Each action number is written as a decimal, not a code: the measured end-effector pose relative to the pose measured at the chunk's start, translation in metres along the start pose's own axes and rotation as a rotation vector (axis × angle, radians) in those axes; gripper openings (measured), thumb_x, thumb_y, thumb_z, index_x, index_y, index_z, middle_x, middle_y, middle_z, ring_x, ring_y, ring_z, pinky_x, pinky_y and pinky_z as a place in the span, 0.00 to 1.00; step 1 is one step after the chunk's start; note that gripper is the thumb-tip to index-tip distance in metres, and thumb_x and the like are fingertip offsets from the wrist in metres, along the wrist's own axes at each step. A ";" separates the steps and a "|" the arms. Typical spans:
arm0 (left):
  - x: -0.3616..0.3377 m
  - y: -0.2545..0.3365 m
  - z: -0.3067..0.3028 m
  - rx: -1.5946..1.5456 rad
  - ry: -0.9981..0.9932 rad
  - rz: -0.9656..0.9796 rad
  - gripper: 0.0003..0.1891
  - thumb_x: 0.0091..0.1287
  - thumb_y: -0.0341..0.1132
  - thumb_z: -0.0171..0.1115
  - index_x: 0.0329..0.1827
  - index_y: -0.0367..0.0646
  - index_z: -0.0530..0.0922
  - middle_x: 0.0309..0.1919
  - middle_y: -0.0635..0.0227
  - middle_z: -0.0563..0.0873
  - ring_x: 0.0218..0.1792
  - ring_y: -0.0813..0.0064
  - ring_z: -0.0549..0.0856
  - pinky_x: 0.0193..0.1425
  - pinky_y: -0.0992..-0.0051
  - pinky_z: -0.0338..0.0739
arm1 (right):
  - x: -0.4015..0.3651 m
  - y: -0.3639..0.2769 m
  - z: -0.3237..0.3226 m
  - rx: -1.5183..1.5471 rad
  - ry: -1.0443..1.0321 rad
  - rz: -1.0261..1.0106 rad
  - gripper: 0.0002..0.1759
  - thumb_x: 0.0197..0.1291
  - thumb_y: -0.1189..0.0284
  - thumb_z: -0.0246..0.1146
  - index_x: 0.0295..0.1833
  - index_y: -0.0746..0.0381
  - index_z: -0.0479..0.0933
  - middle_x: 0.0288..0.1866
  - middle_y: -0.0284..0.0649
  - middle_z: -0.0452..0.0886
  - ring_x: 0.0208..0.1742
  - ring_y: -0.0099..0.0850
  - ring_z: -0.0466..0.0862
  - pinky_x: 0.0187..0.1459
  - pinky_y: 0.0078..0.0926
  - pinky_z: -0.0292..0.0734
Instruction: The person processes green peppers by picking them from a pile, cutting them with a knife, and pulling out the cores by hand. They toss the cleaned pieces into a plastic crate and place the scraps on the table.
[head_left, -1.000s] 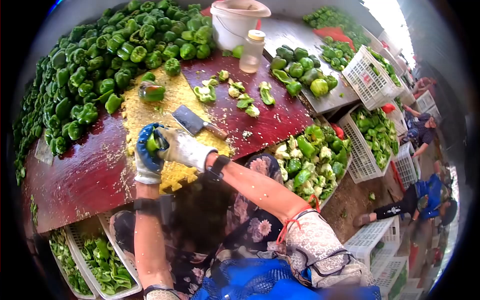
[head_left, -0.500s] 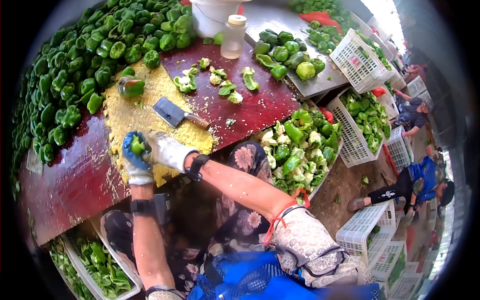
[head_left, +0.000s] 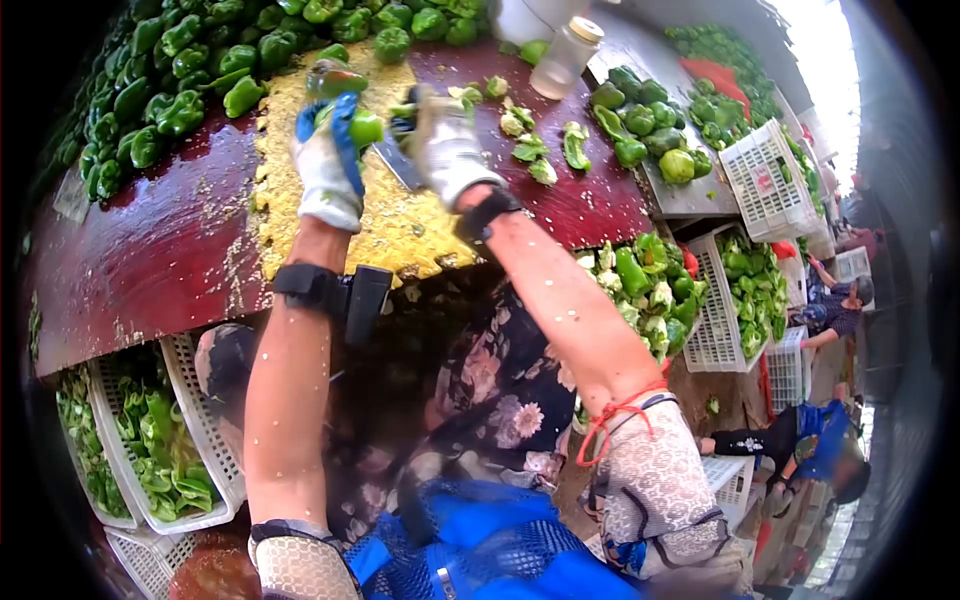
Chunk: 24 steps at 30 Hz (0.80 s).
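Note:
My left hand [head_left: 330, 170], in a white glove with blue fingers, is closed round a green pepper [head_left: 366, 127] over the yellow mat [head_left: 385, 225]. To its right, my right hand [head_left: 447, 145], in a white glove, has its fingers curled and blurred by motion. A dark green shape shows at those fingertips, too smeared to name. Between the hands, the cleaver's blade [head_left: 398, 163] rests on the mat, its handle hidden behind my right hand. A discoloured pepper [head_left: 335, 80] lies just beyond my left hand. Cut pepper cores [head_left: 530, 148] are scattered on the red board.
A pepper heap [head_left: 180, 60] covers the back left. A lidded plastic jar [head_left: 566, 60] stands at the back, beside more peppers [head_left: 655, 115]. White crates [head_left: 770, 180] of peppers line the right; others [head_left: 205, 400] sit lower left. Co-workers [head_left: 825, 440] are at far right.
The view has shifted, so the board sits higher and further right. My hands have separated; my left keeps the pepper, while my right has moved away over the cleaver's handle side.

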<state>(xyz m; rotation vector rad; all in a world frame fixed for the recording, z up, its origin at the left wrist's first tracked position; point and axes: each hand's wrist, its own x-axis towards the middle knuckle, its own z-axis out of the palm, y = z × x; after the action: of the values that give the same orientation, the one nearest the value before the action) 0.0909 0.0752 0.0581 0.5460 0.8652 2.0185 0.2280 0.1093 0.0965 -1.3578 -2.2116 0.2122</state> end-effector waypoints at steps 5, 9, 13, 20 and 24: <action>-0.019 0.003 -0.057 -0.723 -0.246 -0.508 0.22 0.74 0.46 0.55 0.55 0.34 0.78 0.50 0.51 0.85 0.56 0.52 0.82 0.72 0.48 0.71 | 0.004 0.043 -0.026 -0.080 -0.020 -0.088 0.31 0.58 0.65 0.69 0.67 0.59 0.72 0.49 0.58 0.83 0.52 0.52 0.84 0.53 0.45 0.79; -0.055 0.020 -0.044 -0.641 -0.195 -0.553 0.26 0.75 0.49 0.53 0.62 0.35 0.76 0.58 0.50 0.82 0.61 0.51 0.79 0.73 0.47 0.69 | -0.029 0.009 -0.035 0.249 0.002 -0.170 0.29 0.58 0.67 0.72 0.65 0.59 0.76 0.53 0.52 0.84 0.54 0.44 0.85 0.57 0.39 0.80; -0.050 0.002 -0.068 -0.485 -0.434 -0.456 0.24 0.76 0.49 0.52 0.66 0.42 0.74 0.59 0.60 0.82 0.58 0.65 0.82 0.66 0.60 0.77 | -0.049 -0.020 -0.040 0.373 -0.178 -0.333 0.25 0.60 0.65 0.71 0.61 0.63 0.79 0.49 0.52 0.86 0.52 0.44 0.86 0.55 0.37 0.79; -0.049 -0.005 -0.075 0.468 -0.511 0.210 0.28 0.66 0.27 0.64 0.70 0.37 0.67 0.62 0.60 0.80 0.59 0.69 0.80 0.66 0.67 0.75 | -0.044 -0.041 -0.023 0.232 -0.506 -0.189 0.17 0.55 0.65 0.64 0.48 0.61 0.85 0.46 0.53 0.87 0.50 0.46 0.88 0.52 0.40 0.82; -0.052 0.002 -0.094 0.764 -0.591 0.272 0.33 0.58 0.29 0.72 0.67 0.32 0.69 0.58 0.60 0.82 0.59 0.68 0.81 0.65 0.68 0.74 | -0.052 -0.042 0.001 0.192 -0.448 -0.294 0.18 0.53 0.65 0.66 0.48 0.62 0.84 0.45 0.50 0.88 0.49 0.46 0.87 0.52 0.40 0.81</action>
<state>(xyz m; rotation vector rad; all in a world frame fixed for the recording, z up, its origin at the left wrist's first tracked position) 0.0569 -0.0042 -0.0056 1.6598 1.2028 1.5363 0.2130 0.0438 0.0934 -0.9320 -2.6395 0.6543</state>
